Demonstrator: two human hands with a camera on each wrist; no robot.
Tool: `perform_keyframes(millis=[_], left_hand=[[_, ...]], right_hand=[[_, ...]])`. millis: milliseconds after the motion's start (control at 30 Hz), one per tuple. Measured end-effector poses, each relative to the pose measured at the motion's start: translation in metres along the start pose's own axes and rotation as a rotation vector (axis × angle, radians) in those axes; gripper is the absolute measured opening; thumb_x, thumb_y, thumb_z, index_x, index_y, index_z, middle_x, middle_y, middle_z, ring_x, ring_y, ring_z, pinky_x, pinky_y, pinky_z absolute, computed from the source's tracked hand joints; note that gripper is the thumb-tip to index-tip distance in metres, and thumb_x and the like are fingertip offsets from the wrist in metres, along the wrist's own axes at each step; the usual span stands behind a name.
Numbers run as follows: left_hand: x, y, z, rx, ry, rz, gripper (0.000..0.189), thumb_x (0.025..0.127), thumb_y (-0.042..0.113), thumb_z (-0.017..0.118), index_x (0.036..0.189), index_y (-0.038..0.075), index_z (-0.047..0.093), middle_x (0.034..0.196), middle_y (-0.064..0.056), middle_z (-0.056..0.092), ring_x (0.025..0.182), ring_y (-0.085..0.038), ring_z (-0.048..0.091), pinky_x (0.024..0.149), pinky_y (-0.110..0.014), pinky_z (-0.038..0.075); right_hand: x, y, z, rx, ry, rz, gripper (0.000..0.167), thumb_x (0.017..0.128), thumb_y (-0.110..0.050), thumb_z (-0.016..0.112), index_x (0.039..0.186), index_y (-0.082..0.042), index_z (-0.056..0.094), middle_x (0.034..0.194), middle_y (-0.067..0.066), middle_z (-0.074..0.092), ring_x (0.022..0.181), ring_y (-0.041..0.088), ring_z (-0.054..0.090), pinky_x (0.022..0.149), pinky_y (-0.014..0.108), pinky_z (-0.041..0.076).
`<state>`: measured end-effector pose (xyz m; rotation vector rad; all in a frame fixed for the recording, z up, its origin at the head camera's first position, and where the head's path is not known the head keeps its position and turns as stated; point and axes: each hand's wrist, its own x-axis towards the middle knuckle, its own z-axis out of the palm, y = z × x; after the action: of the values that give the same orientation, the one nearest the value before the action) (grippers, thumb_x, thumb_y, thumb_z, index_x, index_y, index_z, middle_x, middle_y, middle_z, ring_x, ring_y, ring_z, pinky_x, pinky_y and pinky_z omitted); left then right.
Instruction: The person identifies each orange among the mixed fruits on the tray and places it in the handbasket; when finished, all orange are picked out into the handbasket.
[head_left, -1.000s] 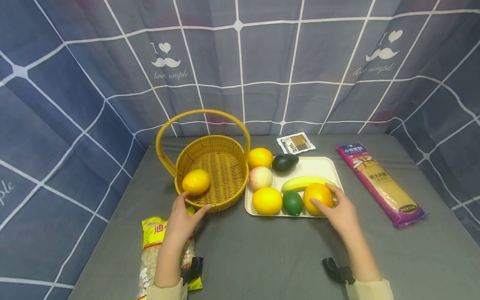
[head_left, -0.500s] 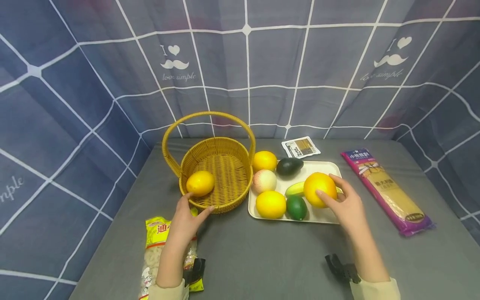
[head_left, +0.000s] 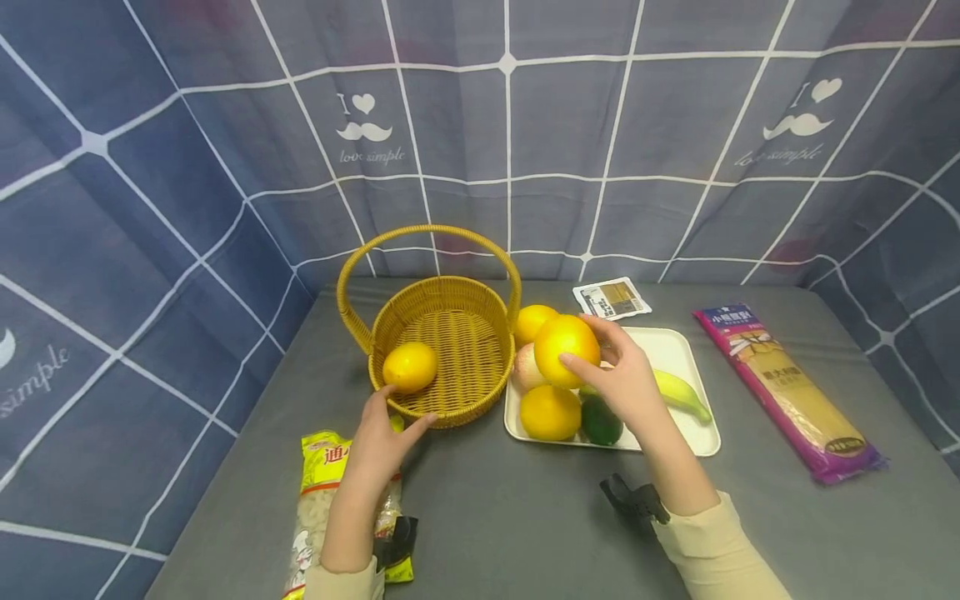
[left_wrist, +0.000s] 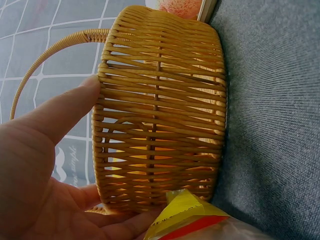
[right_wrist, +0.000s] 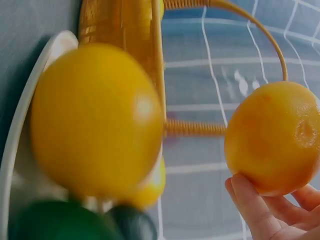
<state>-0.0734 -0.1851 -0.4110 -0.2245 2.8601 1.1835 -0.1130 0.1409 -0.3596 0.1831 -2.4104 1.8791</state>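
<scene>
My right hand (head_left: 628, 375) holds an orange (head_left: 567, 350) raised over the left part of the white tray (head_left: 682, 354). In the right wrist view, fingertips (right_wrist: 245, 192) support the orange from below. A round wicker basket (head_left: 468, 337) with a tall handle stands to the left, a yellow lemon (head_left: 410, 367) lying inside. My left hand (head_left: 381, 437) grips the basket's near rim, its thumb (left_wrist: 87, 90) on the edge and other fingers against the lower part in the left wrist view. On the tray are another lemon (head_left: 551, 412), a green fruit (head_left: 602, 421), a peach (head_left: 525, 367) and a banana (head_left: 684, 396).
Another yellow-orange fruit (head_left: 534, 321) sits at the tray's back left corner. Behind it lies a small white packet (head_left: 611, 298). A purple pasta pack (head_left: 787, 392) lies at right. A yellow-topped bag (head_left: 318, 500) lies under my left forearm. A checked curtain (head_left: 450, 125) encloses the table.
My right hand has lifted the orange off the tray and carried it left toward the basket, uncovering the banana's right end. My left hand keeps its place at the basket rim.
</scene>
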Motion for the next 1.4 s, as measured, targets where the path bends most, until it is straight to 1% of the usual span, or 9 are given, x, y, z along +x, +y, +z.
perform_keyframes(millis=[100,200,400,567,633,833,1100,1200,1400], left_hand=[[0.001,0.000,0.002,0.010,0.004,0.002,0.096,0.083,0.058,0.067,0.148,0.001,0.025,0.152,-0.025,0.023,0.135,-0.044,0.031,0.105,-0.058,0.031],[0.001,0.001,0.005,0.010,0.005,0.008,0.095,0.083,0.057,0.068,0.148,0.002,0.026,0.152,-0.025,0.023,0.135,-0.043,0.032,0.104,-0.057,0.032],[0.002,0.002,0.007,0.003,0.012,0.023,0.094,0.083,0.056,0.069,0.148,0.002,0.027,0.151,-0.025,0.024,0.134,-0.043,0.033,0.104,-0.057,0.033],[0.001,0.003,0.008,0.000,0.021,0.022,0.093,0.083,0.054,0.070,0.147,0.001,0.027,0.151,-0.026,0.025,0.134,-0.043,0.033,0.104,-0.058,0.033],[0.001,0.003,0.008,0.000,0.024,0.022,0.093,0.083,0.054,0.070,0.147,0.001,0.028,0.151,-0.026,0.025,0.134,-0.043,0.033,0.104,-0.058,0.032],[0.001,0.003,0.008,-0.004,0.029,0.016,0.094,0.082,0.055,0.070,0.147,0.001,0.028,0.151,-0.025,0.025,0.133,-0.043,0.034,0.103,-0.058,0.033],[0.000,0.004,0.008,-0.007,0.042,0.014,0.095,0.082,0.055,0.071,0.146,0.000,0.028,0.150,-0.025,0.027,0.133,-0.043,0.036,0.103,-0.058,0.033],[-0.001,0.003,0.007,-0.008,0.046,0.016,0.094,0.082,0.054,0.071,0.146,0.000,0.029,0.149,-0.025,0.027,0.132,-0.043,0.036,0.103,-0.058,0.033],[-0.001,0.001,0.005,0.000,0.063,0.020,0.091,0.083,0.051,0.072,0.145,-0.001,0.030,0.149,-0.026,0.029,0.132,-0.043,0.037,0.103,-0.058,0.034]], right_hand=[[0.007,-0.005,0.017,0.007,-0.049,-0.010,0.066,0.083,-0.026,0.077,0.140,-0.012,0.048,0.135,0.010,0.051,0.115,0.030,0.056,0.089,0.037,0.051],[0.013,-0.010,0.034,0.018,-0.082,0.005,0.065,0.082,-0.028,0.078,0.139,-0.014,0.050,0.137,0.008,0.050,0.115,0.030,0.057,0.091,0.042,0.049],[0.021,-0.010,0.066,0.059,-0.121,0.020,0.066,0.080,-0.029,0.079,0.139,-0.017,0.050,0.136,0.004,0.052,0.111,0.027,0.058,0.082,0.038,0.052],[0.026,-0.003,0.090,0.081,-0.151,-0.047,0.065,0.081,-0.022,0.079,0.138,-0.008,0.051,0.135,0.010,0.053,0.113,0.029,0.057,0.092,0.039,0.048],[0.027,-0.001,0.097,0.054,-0.157,-0.065,0.065,0.080,-0.022,0.079,0.137,-0.007,0.051,0.135,0.010,0.053,0.111,0.030,0.057,0.093,0.040,0.048],[0.030,0.002,0.114,-0.041,-0.210,-0.038,0.065,0.079,-0.031,0.080,0.136,-0.015,0.053,0.131,0.003,0.056,0.102,0.027,0.060,0.081,0.037,0.053],[0.038,0.004,0.128,-0.173,-0.285,-0.053,0.066,0.078,-0.041,0.079,0.134,-0.017,0.055,0.124,0.001,0.060,0.094,0.022,0.061,0.078,0.035,0.052],[0.039,0.002,0.133,-0.166,-0.310,-0.044,0.066,0.078,-0.043,0.079,0.134,-0.018,0.055,0.122,0.001,0.061,0.094,0.022,0.061,0.076,0.035,0.052],[0.039,0.001,0.146,-0.149,-0.343,-0.059,0.066,0.077,-0.040,0.080,0.133,-0.017,0.055,0.123,0.002,0.060,0.100,0.020,0.060,0.083,0.038,0.051]])
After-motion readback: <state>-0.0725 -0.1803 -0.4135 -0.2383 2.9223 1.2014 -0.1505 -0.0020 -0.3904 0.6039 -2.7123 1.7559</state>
